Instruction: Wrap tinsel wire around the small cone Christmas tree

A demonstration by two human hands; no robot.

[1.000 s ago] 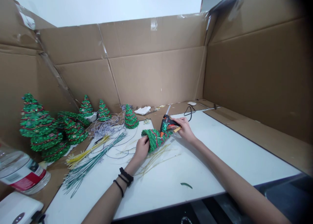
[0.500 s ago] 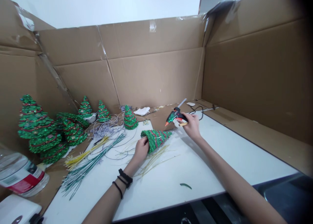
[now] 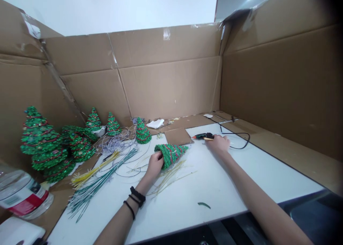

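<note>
A green tinsel cone tree [image 3: 172, 155] with red garland lies on its side over the white board, tip to the right. My left hand [image 3: 156, 162] is closed on its open base, some fingers hidden inside. To the right, my right hand [image 3: 220, 144] is closed around the glue gun [image 3: 205, 135], which is low at the board with its orange nozzle pointing left. A thin tan stick [image 3: 208, 139] shows at the fingers of that hand. Thin yellowish strands [image 3: 168, 177] lie below the tree.
Several decorated trees [image 3: 43, 141] stand at the left, and a small one [image 3: 143, 131] behind the held tree. Yellow wires [image 3: 93, 170] and green wires [image 3: 103, 184] lie left of my left hand. A bottle [image 3: 24, 191] stands front left. Cardboard walls [image 3: 171, 80] surround the board.
My right hand has moved right and down with the glue gun, which now lies flatter and low at the board. My left hand and the held tree have barely moved.
</note>
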